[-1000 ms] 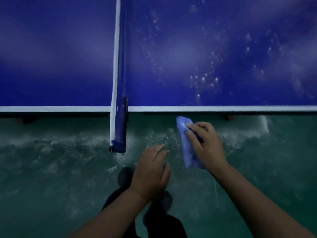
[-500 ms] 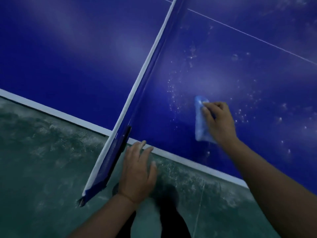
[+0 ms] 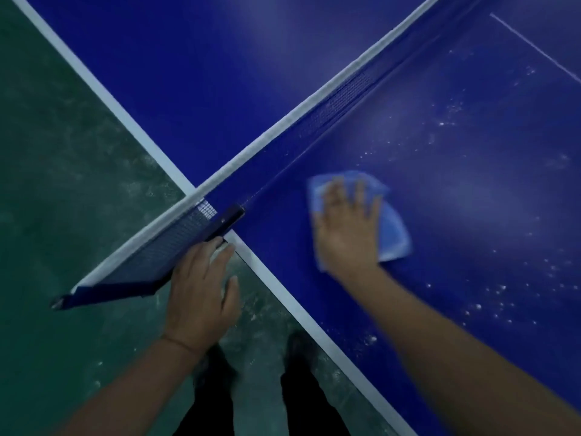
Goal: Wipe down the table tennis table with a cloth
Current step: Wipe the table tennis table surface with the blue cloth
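Green flooring (image 3: pixel 69 215) borders a blue tabletop (image 3: pixel 471 190), seen from the head camera, with a net (image 3: pixel 283 127) running across it and a white edge line (image 3: pixel 283 287) along the near side. White specks dot the half to the right of the net, so that area likely needs wiping. The right hand (image 3: pixel 347 228) lies flat with fingers spread on a light blue cloth (image 3: pixel 394 231), pressing it onto the tabletop near the net, probably to cover more surface per stroke. The left hand (image 3: pixel 201 297) is open, its fingertips at the tabletop's edge beside the net clamp (image 3: pixel 224 223), seemingly as a brace while leaning over.
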Motion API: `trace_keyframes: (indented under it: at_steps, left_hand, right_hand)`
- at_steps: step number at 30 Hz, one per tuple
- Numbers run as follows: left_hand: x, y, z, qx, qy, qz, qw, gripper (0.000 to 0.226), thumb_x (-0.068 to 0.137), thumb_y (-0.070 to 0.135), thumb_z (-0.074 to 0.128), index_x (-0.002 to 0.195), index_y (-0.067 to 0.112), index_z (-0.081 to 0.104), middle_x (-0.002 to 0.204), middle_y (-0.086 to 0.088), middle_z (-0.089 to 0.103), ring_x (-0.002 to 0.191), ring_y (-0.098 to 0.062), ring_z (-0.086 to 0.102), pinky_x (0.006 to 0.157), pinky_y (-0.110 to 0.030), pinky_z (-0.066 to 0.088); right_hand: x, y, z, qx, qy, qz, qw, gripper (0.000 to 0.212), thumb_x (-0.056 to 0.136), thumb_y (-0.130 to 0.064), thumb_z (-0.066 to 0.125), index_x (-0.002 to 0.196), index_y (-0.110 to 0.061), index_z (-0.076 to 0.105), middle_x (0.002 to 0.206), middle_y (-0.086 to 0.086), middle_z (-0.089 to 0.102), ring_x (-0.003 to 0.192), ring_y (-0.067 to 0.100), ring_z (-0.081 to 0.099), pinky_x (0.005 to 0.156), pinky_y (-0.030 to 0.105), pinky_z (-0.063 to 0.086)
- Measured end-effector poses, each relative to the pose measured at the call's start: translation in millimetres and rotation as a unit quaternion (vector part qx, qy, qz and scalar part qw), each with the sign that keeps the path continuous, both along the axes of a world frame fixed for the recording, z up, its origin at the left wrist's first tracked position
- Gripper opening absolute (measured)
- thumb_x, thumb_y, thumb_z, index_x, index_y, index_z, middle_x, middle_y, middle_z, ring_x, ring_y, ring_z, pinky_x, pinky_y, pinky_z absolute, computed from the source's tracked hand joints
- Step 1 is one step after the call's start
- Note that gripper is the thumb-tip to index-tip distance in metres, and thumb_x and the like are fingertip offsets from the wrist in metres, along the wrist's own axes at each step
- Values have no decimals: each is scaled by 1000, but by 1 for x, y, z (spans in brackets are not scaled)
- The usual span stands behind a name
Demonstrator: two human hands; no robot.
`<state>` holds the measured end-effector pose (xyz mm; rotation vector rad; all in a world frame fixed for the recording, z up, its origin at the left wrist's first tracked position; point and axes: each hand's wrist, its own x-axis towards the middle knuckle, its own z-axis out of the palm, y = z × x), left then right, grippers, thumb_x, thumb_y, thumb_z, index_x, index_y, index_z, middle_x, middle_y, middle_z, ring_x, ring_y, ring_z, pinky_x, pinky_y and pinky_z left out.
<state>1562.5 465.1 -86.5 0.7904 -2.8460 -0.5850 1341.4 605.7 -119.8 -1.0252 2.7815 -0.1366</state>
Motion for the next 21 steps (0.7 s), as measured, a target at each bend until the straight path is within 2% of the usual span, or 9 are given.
trace_keyframes:
  at_steps: [2, 4, 6, 8, 10, 12, 15, 17, 21]
  left_hand:
    - [6, 2, -3, -10, -5, 19, 1000, 52, 85, 24, 44, 126, -3, 61, 130, -22, 56, 117, -39, 53, 101, -52, 41]
    - [13, 2, -8, -13, -7, 39, 999, 52, 87, 25, 44, 127, -4, 60, 131, -23, 55, 118, -42, 53, 101, -55, 42]
    - [20, 3, -12, -14, -3, 50, 999, 52, 89, 26, 44, 129, -3, 59, 132, -23, 54, 119, -42, 52, 101, -55, 42]
    - [25, 2, -14, -22, 4, 56, 998, 51, 89, 25, 44, 129, -4, 58, 133, -23, 53, 119, -41, 51, 99, -56, 43]
    - [27, 1, -15, -23, 5, 64, 998, 51, 89, 24, 45, 129, -4, 58, 133, -23, 53, 119, -40, 51, 98, -57, 44]
    - [29, 0, -14, -21, 0, 68, 997, 51, 87, 22, 48, 130, -5, 57, 134, -22, 52, 120, -39, 50, 98, -56, 44]
    - [28, -1, -14, -29, -13, 46, 998, 51, 84, 17, 53, 129, -7, 57, 133, -23, 53, 118, -42, 51, 97, -57, 45]
    - [28, -1, -16, -33, -17, 43, 998, 52, 84, 17, 52, 129, -8, 57, 133, -24, 53, 117, -43, 52, 95, -59, 45]
    - [32, 3, -21, -37, -10, 61, 997, 54, 88, 20, 46, 133, -8, 54, 135, -24, 51, 120, -42, 49, 100, -58, 43]
  right_hand:
    - [26, 1, 0, 10, -10, 159, 987, 60, 103, -46, 16, 156, -19, 28, 164, 2, 22, 152, 33, 10, 120, 55, -4]
    - [-15, 24, -3, 33, 21, 177, 983, 56, 106, -43, 22, 156, -21, 29, 164, 1, 21, 152, 33, 10, 119, 59, 5]
    - [-71, 54, -3, 65, 29, 34, 997, 54, 107, -39, 22, 158, -21, 21, 166, -1, 12, 153, 33, 2, 119, 61, 3]
    - [-99, 65, 4, 22, -8, -131, 991, 56, 106, -43, 17, 159, -24, 14, 167, -4, 5, 153, 29, -3, 119, 61, -2]
    - [-73, 36, 7, -20, -9, -191, 981, 56, 105, -40, 19, 158, -22, 17, 167, -1, 11, 153, 31, 1, 118, 64, 2]
    - [-7, -4, 5, -39, 8, -97, 994, 53, 103, -32, 31, 153, -16, 32, 162, 5, 28, 150, 37, 16, 116, 67, 12]
    - [84, -21, -1, -24, 3, 214, 976, 51, 103, -40, 31, 150, -22, 41, 159, 1, 35, 149, 35, 22, 117, 63, 11]
    - [62, -10, -2, -2, 4, 266, 964, 54, 104, -46, 23, 151, -26, 38, 161, -1, 32, 151, 33, 19, 118, 60, 10]
    - [-52, 26, 3, 20, 9, -42, 999, 56, 103, -47, 16, 157, -30, 23, 166, -5, 14, 152, 37, 2, 117, 65, 5]
